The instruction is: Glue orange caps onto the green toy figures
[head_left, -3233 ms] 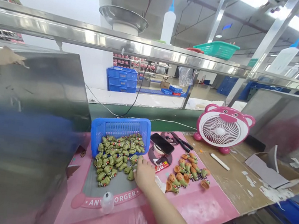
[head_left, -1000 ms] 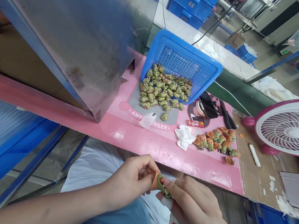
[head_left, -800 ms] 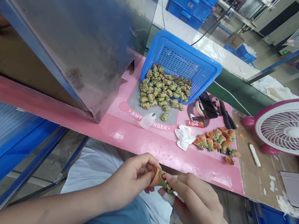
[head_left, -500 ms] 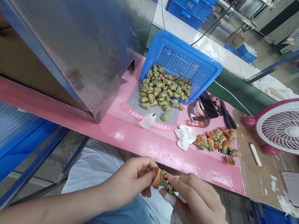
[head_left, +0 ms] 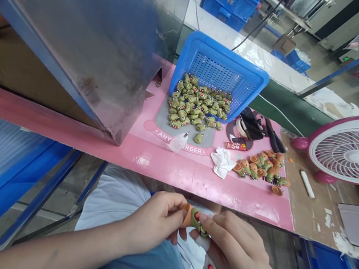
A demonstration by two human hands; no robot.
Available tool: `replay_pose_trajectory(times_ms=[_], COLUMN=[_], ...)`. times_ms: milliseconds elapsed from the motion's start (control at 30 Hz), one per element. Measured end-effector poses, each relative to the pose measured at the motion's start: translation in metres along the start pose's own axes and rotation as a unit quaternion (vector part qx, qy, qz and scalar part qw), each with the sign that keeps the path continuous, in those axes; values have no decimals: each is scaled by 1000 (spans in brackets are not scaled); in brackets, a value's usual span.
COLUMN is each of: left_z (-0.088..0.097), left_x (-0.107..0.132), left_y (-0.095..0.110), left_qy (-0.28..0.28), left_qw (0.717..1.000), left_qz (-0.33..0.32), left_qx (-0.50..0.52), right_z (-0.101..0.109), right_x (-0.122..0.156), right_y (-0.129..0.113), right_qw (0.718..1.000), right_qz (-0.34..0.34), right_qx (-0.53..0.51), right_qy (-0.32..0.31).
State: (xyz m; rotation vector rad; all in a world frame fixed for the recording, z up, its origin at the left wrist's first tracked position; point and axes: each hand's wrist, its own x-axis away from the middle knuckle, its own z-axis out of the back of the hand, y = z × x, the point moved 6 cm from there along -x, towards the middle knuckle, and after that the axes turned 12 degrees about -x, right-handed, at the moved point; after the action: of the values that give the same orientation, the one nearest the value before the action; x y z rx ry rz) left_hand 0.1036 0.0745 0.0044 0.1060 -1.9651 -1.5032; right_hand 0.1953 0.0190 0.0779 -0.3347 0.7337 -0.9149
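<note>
Both hands meet over my lap, below the pink table edge. My left hand (head_left: 153,220) pinches the orange end of a small toy figure (head_left: 194,218). My right hand (head_left: 232,250) grips its green part, thumb on top. On the table, a tipped blue basket (head_left: 221,71) spills several green toy pieces (head_left: 195,107) onto a pink mat (head_left: 161,138). A cluster of joined orange-and-green figures (head_left: 262,167) lies to the right.
A small clear dropper bottle (head_left: 178,142) and a crumpled white cloth (head_left: 222,162) lie near the mat's front. A phone and black tools (head_left: 251,127) sit behind. A pink fan (head_left: 352,153) stands at right. A large metal panel (head_left: 73,33) rises at left.
Since 3.2 s ago my view dropped from the table to my lap, and both hands now hold one figure. Over the last second the hands only shifted slightly around the figure.
</note>
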Motion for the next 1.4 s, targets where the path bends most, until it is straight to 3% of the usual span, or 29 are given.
replay_pose_trajectory(times_ms=[300, 567, 800, 1400], left_z=[2, 0, -11, -11], left_x=[0, 5, 4, 5], left_y=[1, 5, -9, -12], left_qy=[11, 0, 41, 28], left_qw=[1000, 995, 997, 999], left_qz=[-15, -65, -12, 0], left_qx=[-9, 70, 66, 16], right_z=[6, 9, 6, 3], right_x=[-3, -5, -8, -1], right_y=[-3, -3, -5, -7], right_qw=[1000, 998, 996, 997], right_qz=[2, -17, -9, 7], right_qx=[14, -2, -11, 8], right_qy=[14, 60, 92, 76])
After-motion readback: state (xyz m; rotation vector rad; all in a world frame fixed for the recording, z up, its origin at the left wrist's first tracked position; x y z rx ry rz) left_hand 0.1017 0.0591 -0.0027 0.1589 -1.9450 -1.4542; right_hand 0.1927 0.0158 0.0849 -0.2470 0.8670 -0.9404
